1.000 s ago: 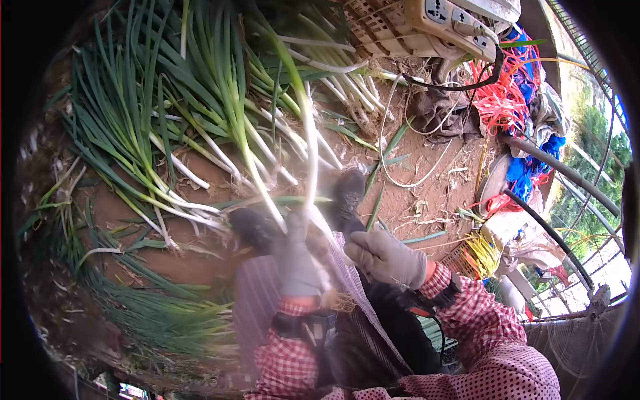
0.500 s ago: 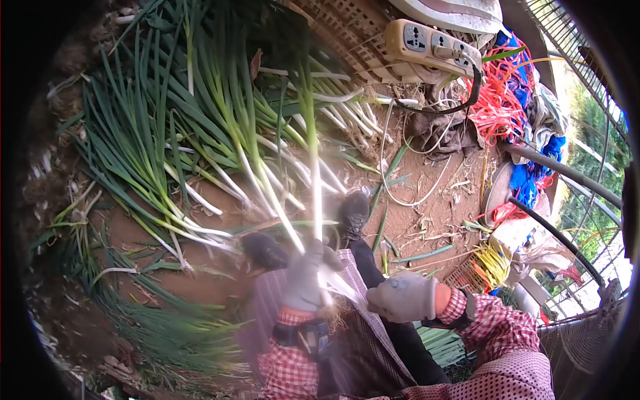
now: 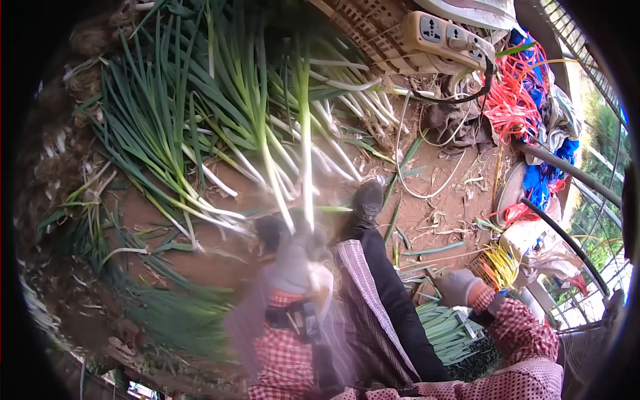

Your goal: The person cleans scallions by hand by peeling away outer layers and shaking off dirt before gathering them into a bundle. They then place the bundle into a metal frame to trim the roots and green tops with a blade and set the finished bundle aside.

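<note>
My left hand (image 3: 293,257), in a pale glove and blurred, is closed around two long green onions (image 3: 306,167), whose white shanks rise from the grip and green leaves point away from me. Just below the grip, a whitish end is smeared. My right hand (image 3: 459,287), also gloved, is at the right, beside a bundle of yellow ties (image 3: 499,265). Its fingers are curled; what they hold, if anything, cannot be made out. A large pile of green onions (image 3: 150,127) lies on the ground beyond my left hand.
A power strip (image 3: 450,40) with a plugged-in cord sits by a plastic crate (image 3: 360,30). Red ties (image 3: 513,93) heap at the right. More green onions (image 3: 443,330) lie beside my leg. A pale cable (image 3: 400,167) loops over the soil, scattered with peelings.
My right hand has moved right, away from my left hand, and the white strip between them is no longer visible. My left hand keeps its grip and has shifted slightly left.
</note>
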### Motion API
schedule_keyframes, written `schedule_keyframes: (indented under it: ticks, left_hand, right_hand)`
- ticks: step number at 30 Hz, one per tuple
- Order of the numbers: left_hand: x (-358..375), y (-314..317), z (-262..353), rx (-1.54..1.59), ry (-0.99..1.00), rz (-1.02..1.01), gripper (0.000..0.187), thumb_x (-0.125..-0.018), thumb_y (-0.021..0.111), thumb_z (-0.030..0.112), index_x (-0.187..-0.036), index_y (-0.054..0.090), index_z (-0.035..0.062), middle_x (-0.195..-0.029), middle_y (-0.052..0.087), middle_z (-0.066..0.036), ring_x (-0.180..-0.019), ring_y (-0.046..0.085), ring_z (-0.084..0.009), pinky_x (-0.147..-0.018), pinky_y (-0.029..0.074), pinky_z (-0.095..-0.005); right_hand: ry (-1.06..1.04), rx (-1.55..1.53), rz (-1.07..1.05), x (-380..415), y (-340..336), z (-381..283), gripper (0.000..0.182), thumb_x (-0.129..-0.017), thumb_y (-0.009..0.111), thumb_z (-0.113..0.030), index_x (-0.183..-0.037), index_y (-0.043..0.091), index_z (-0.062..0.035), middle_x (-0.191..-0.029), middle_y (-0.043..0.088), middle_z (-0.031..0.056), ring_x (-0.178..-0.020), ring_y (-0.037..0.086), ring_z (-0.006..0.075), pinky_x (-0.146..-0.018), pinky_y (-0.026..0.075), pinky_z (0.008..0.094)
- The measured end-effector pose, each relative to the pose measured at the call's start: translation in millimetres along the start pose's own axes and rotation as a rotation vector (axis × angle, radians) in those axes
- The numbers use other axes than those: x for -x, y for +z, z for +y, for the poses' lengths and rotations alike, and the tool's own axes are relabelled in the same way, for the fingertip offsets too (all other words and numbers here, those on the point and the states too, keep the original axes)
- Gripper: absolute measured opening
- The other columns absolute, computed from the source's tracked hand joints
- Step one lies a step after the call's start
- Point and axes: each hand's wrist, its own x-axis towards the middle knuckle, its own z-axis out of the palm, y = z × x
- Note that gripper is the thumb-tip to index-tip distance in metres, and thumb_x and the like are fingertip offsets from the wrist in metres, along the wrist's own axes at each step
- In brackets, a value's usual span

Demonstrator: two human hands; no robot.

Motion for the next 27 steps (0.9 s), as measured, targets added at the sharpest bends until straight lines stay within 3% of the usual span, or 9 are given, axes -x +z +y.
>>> schedule_keyframes:
  ticks: [3,7,10,15,18,20,23,25,27]
  left_hand:
    - [2.7,5.1,-7.8,-0.063,-0.143,-0.132,0.038,-0.099,0.054,0.04,-0.119,0.052,0.0085,-0.072,0.052,0.002,-0.051,0.039,-0.0064,-0.049,0.041,-0.0244]
    - [2.1,-3.1,-30.3,-0.108,-0.072,-0.216,0.034,-0.1,0.053,0.039,-0.115,0.053,0.0091,-0.073,0.052,0.001,-0.053,0.041,-0.0065,-0.047,0.038,-0.0226]
    - [-0.3,-13.1,-51.9,-0.069,-0.032,-0.288,0.048,-0.095,0.056,0.05,-0.118,0.052,0.0081,-0.083,0.057,-0.002,-0.061,0.051,-0.0094,-0.051,0.044,-0.0256]
    - [12.1,-23.6,-35.9,-0.001,0.283,-0.4,0.096,-0.079,0.057,0.074,-0.138,0.038,0.0002,-0.114,0.059,-0.012,-0.099,0.061,-0.0204,-0.087,0.051,-0.0366]
    - [30.0,-12.7,-2.9,0.127,0.449,-0.4,0.093,-0.082,0.057,0.07,-0.139,0.038,-0.0013,-0.117,0.059,-0.014,-0.108,0.061,-0.0233,-0.098,0.048,-0.0412]
    - [57.7,-14.4,13.2,0.196,0.525,-0.425,0.086,-0.086,0.057,0.065,-0.138,0.039,-0.0014,-0.118,0.06,-0.015,-0.11,0.061,-0.0252,-0.102,0.046,-0.0443]
    - [70.2,-45.7,22.2,0.597,0.574,-0.608,0.043,-0.099,0.051,0.04,-0.124,0.049,0.0044,-0.09,0.063,-0.001,-0.073,0.061,-0.0109,-0.078,0.059,-0.0392]
    - [103.5,-70.8,49.7,0.754,0.669,-0.325,0.044,-0.098,0.054,0.041,-0.12,0.05,0.0041,-0.073,0.045,0.004,-0.061,0.041,-0.0064,-0.062,0.045,-0.0245]
    - [114.2,-110.3,66.8,0.787,0.733,-0.415,0.039,-0.098,0.053,0.04,-0.115,0.051,0.0044,-0.07,0.035,0.005,-0.061,0.037,-0.0064,-0.056,0.038,-0.0235]
  right_hand:
    - [-0.451,-1.011,0.568,-79.8,-93.6,-59.6,0.051,-0.094,0.061,-0.034,-0.129,0.05,-0.0001,-0.11,0.066,0.0167,-0.098,0.065,0.0226,-0.081,0.052,0.037]
    - [-0.681,-1.336,0.495,-156.6,-189.0,-130.0,0.038,-0.09,0.064,-0.017,-0.123,0.056,0.0018,-0.109,0.065,0.015,-0.09,0.066,0.0204,-0.077,0.056,0.031]
    - [-0.499,-1.567,0.302,-162.0,-210.3,-156.8,0.026,-0.091,0.062,-0.016,-0.111,0.064,-0.0007,-0.097,0.068,0.0088,-0.078,0.066,0.0189,-0.07,0.055,0.0305]
    - [-0.457,-1.263,0.316,-73.5,-187.1,-169.9,0.021,-0.092,0.061,-0.018,-0.101,0.055,0.0005,-0.072,0.061,0.0087,-0.053,0.06,0.0151,-0.046,0.051,0.0295]
    - [-0.359,-0.818,0.348,-25.2,-141.4,-185.5,0.035,-0.089,0.064,-0.017,-0.116,0.051,0.0019,-0.088,0.064,0.0142,-0.08,0.065,0.027,-0.075,0.053,0.0368]
    - [-0.591,-0.677,0.452,-9.5,-100.9,-194.4,0.043,-0.088,0.065,-0.019,-0.123,0.048,0.0004,-0.093,0.066,0.0183,-0.085,0.067,0.0297,-0.078,0.053,0.0365]
    - [-0.44,-0.612,0.104,23.0,-82.6,-191.5,0.054,-0.085,0.071,-0.027,-0.127,0.048,-0.002,-0.091,0.067,0.0172,-0.086,0.068,0.0295,-0.079,0.053,0.0382]
    - [-0.545,-0.571,-0.023,30.0,-71.1,-165.1,0.059,-0.083,0.074,-0.031,-0.128,0.049,-0.0035,-0.09,0.068,0.0161,-0.086,0.068,0.0291,-0.079,0.053,0.0391]
    - [-0.442,-0.499,0.07,40.0,-57.0,-151.4,0.062,-0.079,0.078,-0.035,-0.127,0.052,-0.006,-0.096,0.068,0.015,-0.088,0.068,0.0263,-0.081,0.054,0.0381]
